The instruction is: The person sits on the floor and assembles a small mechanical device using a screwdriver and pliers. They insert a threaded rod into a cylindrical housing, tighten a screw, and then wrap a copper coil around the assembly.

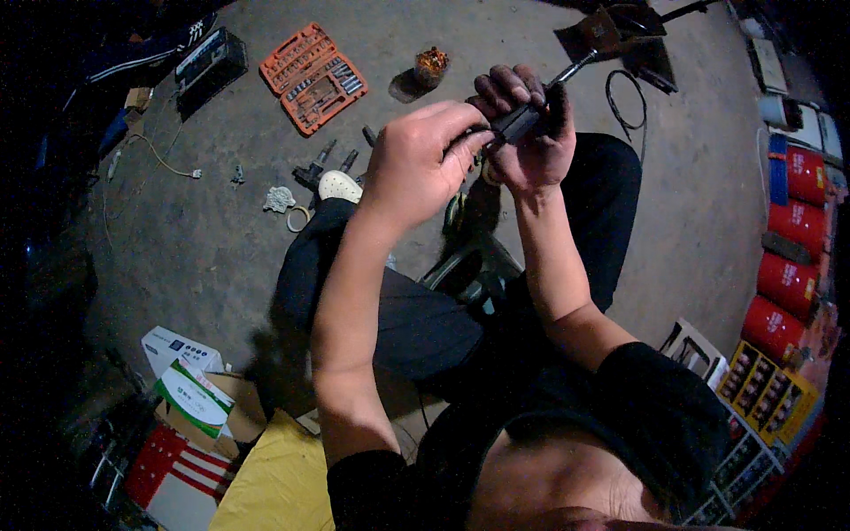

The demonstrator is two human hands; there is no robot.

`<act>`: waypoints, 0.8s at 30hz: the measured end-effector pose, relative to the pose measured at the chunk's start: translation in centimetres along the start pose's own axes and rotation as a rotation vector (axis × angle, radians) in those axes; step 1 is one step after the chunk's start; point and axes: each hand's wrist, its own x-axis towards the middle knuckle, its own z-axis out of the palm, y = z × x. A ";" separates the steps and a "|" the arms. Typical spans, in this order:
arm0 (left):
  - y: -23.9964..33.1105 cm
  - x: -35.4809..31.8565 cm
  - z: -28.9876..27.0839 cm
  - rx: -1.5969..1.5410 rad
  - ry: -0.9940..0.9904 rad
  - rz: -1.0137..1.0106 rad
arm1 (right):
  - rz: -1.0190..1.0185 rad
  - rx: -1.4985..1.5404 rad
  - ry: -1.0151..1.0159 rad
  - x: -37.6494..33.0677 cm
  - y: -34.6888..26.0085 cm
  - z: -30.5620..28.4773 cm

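My right hand (536, 137), its fingers blackened with grime, is wrapped round a black blocky part (518, 124). A shiny metal rod (575, 66) sticks out beyond that hand toward the upper right, in line with the part. At the part's near-left end, my left hand (425, 155) is closed in a pinch. Something thin and dark shows between its fingers, mostly hidden by them. Both hands are raised in front of my knees, above the floor.
An open orange socket set (314, 80) lies on the concrete floor near a cup of small orange-brown bits (431, 66). Dark tools (314, 168), a tape roll (298, 219) and a black cable loop (626, 99) lie about. Boxes (195, 398) stand lower left, red drums (788, 274) right.
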 end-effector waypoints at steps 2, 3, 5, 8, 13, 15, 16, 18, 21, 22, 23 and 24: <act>0.1 -0.1 0.1 0.003 -0.017 0.015 | -0.001 -0.017 -0.016 0.2 0.0 -0.4; 0.3 -0.1 0.2 0.011 -0.022 0.014 | -0.001 -0.025 -0.024 0.3 -0.1 -0.6; 0.6 0.0 0.4 0.025 -0.032 0.015 | -0.011 -0.014 -0.010 0.4 0.0 -0.6; 0.4 -0.1 0.8 0.017 0.004 0.081 | 0.009 0.008 -0.018 0.7 0.1 -0.4; 0.7 0.0 0.9 0.052 0.035 0.089 | 0.061 0.005 -0.024 1.1 0.1 -0.1; 0.7 0.0 1.1 0.049 0.059 0.074 | 0.032 0.100 0.022 1.1 0.4 -0.1; 0.9 0.1 1.2 0.032 0.075 0.065 | 0.016 0.144 0.066 1.1 0.6 0.1; 0.9 0.4 1.3 0.049 0.076 0.077 | 0.014 0.301 0.111 1.1 0.4 0.4; 0.9 0.4 1.4 0.119 0.047 0.120 | 0.052 0.516 0.177 1.2 0.3 0.8; 1.0 0.4 1.4 0.116 0.047 0.123 | 0.072 0.565 0.193 1.3 0.3 1.1; 0.9 0.4 1.4 0.106 0.048 0.127 | 0.090 0.595 0.201 1.3 0.3 1.3; 0.9 0.4 1.4 0.086 0.061 0.129 | 0.108 0.625 0.209 1.3 0.3 1.4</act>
